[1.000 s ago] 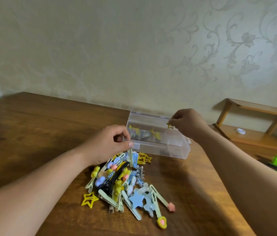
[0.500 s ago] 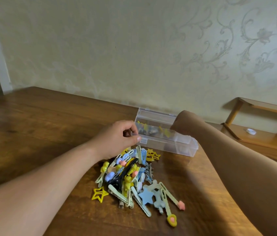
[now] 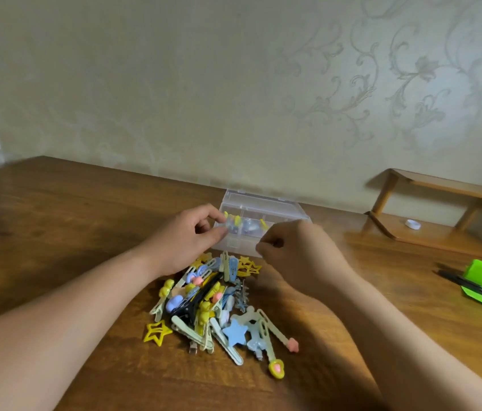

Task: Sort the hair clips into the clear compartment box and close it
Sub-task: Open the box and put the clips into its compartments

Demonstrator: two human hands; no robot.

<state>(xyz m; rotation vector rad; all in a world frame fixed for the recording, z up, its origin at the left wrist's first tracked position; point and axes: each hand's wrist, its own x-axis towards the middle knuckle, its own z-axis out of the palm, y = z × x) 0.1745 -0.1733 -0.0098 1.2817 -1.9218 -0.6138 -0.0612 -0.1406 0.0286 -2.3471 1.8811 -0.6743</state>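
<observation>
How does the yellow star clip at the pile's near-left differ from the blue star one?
The yellow star clip is a hollow outline; the blue star clip is solid. Yellow lies on the table beside the pile; blue rests within it. Both are stars, outside the box.

Clips [image 3: 210, 307] lie before box [image 3: 251, 200] (on table [image 3: 56, 218]).

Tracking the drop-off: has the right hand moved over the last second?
Yes. The right hand has pulled back toward the person: from above the clear box to in front of its near wall, by the clip pile.
</observation>
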